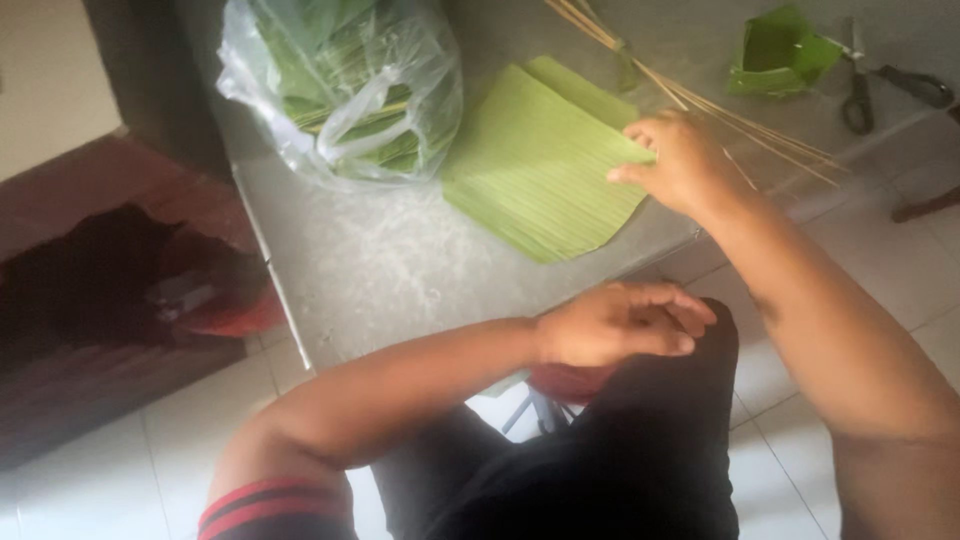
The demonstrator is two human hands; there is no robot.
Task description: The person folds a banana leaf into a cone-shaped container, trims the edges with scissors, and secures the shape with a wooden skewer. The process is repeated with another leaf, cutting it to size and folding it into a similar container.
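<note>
- grey speckled table (380, 270), kinda worn looking;
- clear plastic bag (340, 85) of green leaves, far left;
- stack of cut banana leaves (535, 165) in the middle;
- thin sticks (700, 100), folded leaf cup (780, 50), scissors (865, 85) far right

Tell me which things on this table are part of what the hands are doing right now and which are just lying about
In use:
right hand, fingers on the stack of cut green leaves
thin sticks beside that hand
left hand, curled over the lap, off the table

Lying about:
plastic bag of leaves
scissors
folded green leaf cup
</note>
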